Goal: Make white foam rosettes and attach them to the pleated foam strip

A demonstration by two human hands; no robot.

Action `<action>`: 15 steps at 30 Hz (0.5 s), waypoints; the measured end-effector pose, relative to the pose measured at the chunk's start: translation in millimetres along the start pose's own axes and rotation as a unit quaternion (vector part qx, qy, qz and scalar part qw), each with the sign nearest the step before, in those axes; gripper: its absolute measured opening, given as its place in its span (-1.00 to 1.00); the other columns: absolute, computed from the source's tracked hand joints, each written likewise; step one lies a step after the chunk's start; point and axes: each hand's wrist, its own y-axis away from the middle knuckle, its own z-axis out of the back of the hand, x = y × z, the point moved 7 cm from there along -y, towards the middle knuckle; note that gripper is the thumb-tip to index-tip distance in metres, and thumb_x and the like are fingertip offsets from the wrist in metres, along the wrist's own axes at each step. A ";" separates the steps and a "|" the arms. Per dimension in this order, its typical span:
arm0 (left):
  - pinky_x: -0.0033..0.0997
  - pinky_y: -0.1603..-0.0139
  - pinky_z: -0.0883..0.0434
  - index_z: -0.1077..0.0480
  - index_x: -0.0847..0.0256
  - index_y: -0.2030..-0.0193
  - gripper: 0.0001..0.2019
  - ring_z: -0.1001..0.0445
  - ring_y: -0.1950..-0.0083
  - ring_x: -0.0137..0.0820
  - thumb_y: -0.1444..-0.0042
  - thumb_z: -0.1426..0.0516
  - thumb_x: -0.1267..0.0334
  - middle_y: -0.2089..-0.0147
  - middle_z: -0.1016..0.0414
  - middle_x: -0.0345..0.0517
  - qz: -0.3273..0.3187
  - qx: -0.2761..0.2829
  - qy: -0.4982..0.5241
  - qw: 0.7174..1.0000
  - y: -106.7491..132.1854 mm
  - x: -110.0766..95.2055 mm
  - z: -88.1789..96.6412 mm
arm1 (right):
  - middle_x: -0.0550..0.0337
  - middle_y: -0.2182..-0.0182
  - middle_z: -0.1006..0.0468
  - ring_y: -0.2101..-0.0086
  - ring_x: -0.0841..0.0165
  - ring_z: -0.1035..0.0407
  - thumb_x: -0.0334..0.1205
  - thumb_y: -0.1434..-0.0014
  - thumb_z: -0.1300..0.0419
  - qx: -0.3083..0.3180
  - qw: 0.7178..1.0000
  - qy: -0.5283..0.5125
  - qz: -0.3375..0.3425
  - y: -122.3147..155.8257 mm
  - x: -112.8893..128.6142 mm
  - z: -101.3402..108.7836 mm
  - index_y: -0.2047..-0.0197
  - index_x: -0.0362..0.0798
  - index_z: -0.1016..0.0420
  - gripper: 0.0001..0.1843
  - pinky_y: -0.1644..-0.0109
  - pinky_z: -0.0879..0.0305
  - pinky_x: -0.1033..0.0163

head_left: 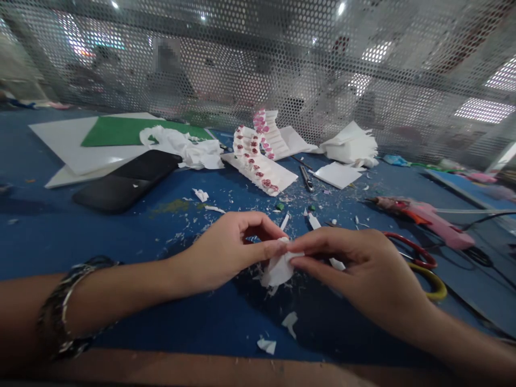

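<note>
Between both hands, over the blue tabletop (169, 328), is a small crumpled piece of white paper (278, 270). My left hand (228, 250) pinches its upper edge between thumb and fingers. From the other side, my right hand (358, 269) grips the same edge with thumb and forefinger, the fingertips of both hands almost meeting. The paper hangs down below the fingers. Scissors with a red handle loop (423, 252) and a yellow one lie beside my right hand, their blades mostly hidden beneath it.
Behind my hands are pleated papers with pink-red dabs (258, 166), a pen-like tool (306, 178), a stack of white paper (350, 142), a black phone (127, 180) and a green sheet (133, 130). A pink glue gun (439, 223) with a cord lies right. A perforated metal screen (250, 59) stands behind.
</note>
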 end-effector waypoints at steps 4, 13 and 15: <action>-0.70 0.50 -0.27 -0.35 0.28 0.42 -0.88 -0.32 0.49 -0.62 0.06 -0.13 0.26 0.50 -0.37 -0.29 -0.004 -0.005 -0.007 1.000 0.2 -0.9 0.8 | 0.41 0.54 -0.53 0.55 0.62 -0.38 -0.40 0.04 -0.15 -0.012 0.996 0.069 0.049 1.5 6.5 2.8 0.44 -0.01 -0.47 -0.88 0.44 -0.26 0.59; -0.69 0.53 -0.26 -0.35 0.29 0.43 -0.89 -0.29 0.53 -0.63 0.06 -0.12 0.27 0.53 -0.35 -0.29 -0.008 0.006 0.009 1.000 2.4 -2.5 -2.6 | 0.33 0.53 -0.50 0.53 0.55 -0.36 -0.35 -0.01 -0.11 -0.005 0.992 0.105 0.065 -0.2 9.5 0.9 0.45 -0.04 -0.39 -0.93 0.42 -0.25 0.49; -0.68 0.54 -0.26 -0.34 0.28 0.42 -0.89 -0.29 0.54 -0.62 0.06 -0.12 0.26 0.52 -0.35 -0.28 -0.012 0.004 0.008 1.000 3.0 -2.6 -2.6 | 0.33 0.56 -0.48 0.56 0.53 -0.33 -0.32 -0.03 -0.10 0.005 0.993 0.106 0.051 -1.2 7.9 -0.6 0.47 -0.03 -0.37 -0.92 0.46 -0.23 0.47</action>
